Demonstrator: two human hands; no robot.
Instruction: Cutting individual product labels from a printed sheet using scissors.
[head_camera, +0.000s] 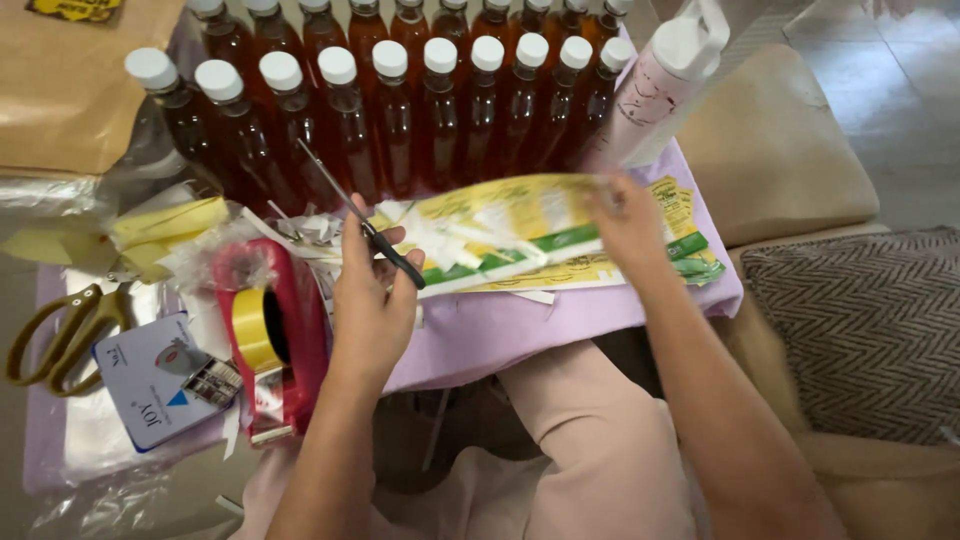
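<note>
Label sheet: a long yellow, white and green printed paper label sheet (520, 230) lies over the lilac cloth-covered table (520, 335), just in front of the rows of amber bottles with white caps (400, 110); long axis runs from 9 to 3 o'clock, its right end tipped slightly up

Right hand: the right hand (630, 225) pinches the sheet's right end, fingers closed on the paper, forearm rising from 5 o'clock

Left hand: the left hand (372, 300) is closed around the black handles of slim metal scissors (365, 220), at the sheet's left end; forearm rises from 6 o'clock

Scissors: blades point to 11 o'clock, tips up towards the bottles

Nearby: a red tape dispenser with a yellow roll (270, 335) sits at 9 o'clock of the left hand; gold-handled scissors (60, 335) lie farther left
</note>
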